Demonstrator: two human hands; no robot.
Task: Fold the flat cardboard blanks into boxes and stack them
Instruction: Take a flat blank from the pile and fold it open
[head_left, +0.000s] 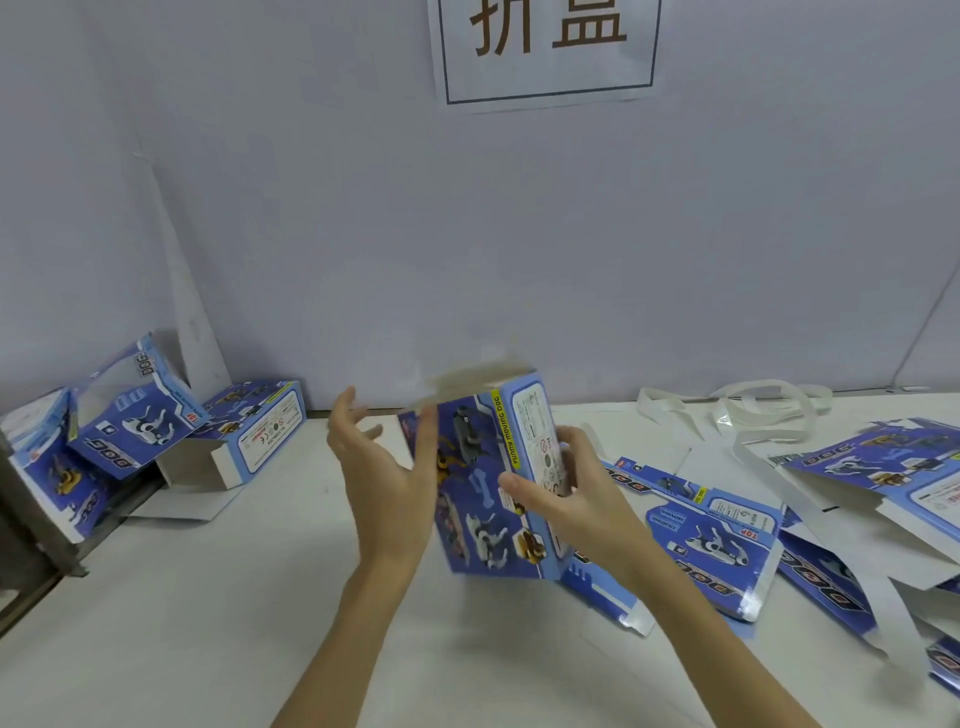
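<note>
A blue printed toy-dog box (483, 499) stands upright above the white table (218, 597), half formed, its top flaps (467, 382) blurred and loose. My right hand (561, 493) grips the box's right side, thumb on the front face and fingers round the white label panel. My left hand (379, 462) is open with straight fingers beside the box's left edge, thumb touching the front panel. Flat blue blanks (727, 540) lie spread on the table to the right. Folded boxes (130, 415) are piled at the far left.
A grey-white wall (467, 234) backs the table and carries a paper sign (545, 47). White strapping bands (753, 410) lie at the back right. A dark metal edge (31, 545) marks the table's left side.
</note>
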